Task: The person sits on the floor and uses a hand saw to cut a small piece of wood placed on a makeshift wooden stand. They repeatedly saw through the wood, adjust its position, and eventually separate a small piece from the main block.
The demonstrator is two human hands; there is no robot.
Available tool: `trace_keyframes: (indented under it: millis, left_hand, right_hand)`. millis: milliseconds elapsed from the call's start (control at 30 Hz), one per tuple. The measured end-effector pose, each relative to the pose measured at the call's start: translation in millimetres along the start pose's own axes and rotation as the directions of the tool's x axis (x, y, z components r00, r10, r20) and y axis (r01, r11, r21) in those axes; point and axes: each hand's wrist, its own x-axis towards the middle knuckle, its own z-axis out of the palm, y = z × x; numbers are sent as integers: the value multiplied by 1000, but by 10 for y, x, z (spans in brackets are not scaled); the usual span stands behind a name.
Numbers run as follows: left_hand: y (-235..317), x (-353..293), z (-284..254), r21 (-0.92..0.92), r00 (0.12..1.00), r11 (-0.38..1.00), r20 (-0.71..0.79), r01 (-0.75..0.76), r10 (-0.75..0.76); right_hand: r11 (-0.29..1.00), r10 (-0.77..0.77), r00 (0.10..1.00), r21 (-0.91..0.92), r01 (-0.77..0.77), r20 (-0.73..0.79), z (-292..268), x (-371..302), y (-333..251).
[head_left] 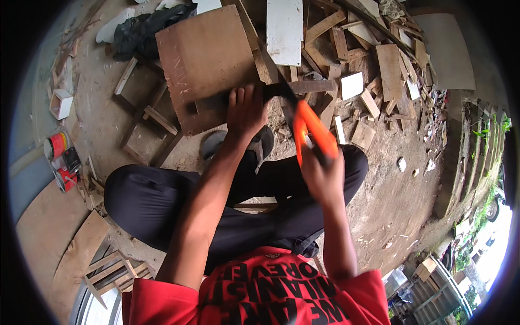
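My right hand point(324, 172) is closed around the orange and black handle of a hand saw point(316, 129). The saw's dark blade slants up and to the left, crossing a narrow wooden strip point(317, 86); motion blur hides whether its teeth touch the wood. Curled over that strip, my left hand point(247, 112) grips it to the left of the blade. Part of the strip lies over a brown plywood board point(208, 59), while its right end sticks out past the board's edge.
Many wood offcuts point(391, 70) lie heaped on the ground ahead and to the right. A black plastic bag point(142, 31) sits beyond the plywood. Several tins point(57, 146) stand at the left, and a slatted wooden piece point(116, 273) is at the lower left. My bent knees flank the work.
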Motion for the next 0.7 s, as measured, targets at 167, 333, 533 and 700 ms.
trace_keyframes:
  millis: [167,333,533,700]
  left_hand:
    - [-20,142,17,-7,995,1000,-96,28,-29]
    - [-73,190,-2,-40,995,999,-102,19,-23]
    - [-96,147,23,-21,997,999,-60,41,-42]
    - [-88,127,-2,-34,998,997,-14,66,-66]
  right_hand:
    - [985,-157,988,-70,156,-6,409,774,16]
    - [966,-251,967,-66,249,-36,644,74,532]
    - [995,79,996,60,-82,45,-204,-1324,129]
    - [973,226,973,-48,-225,33,-690,-1760,-317]
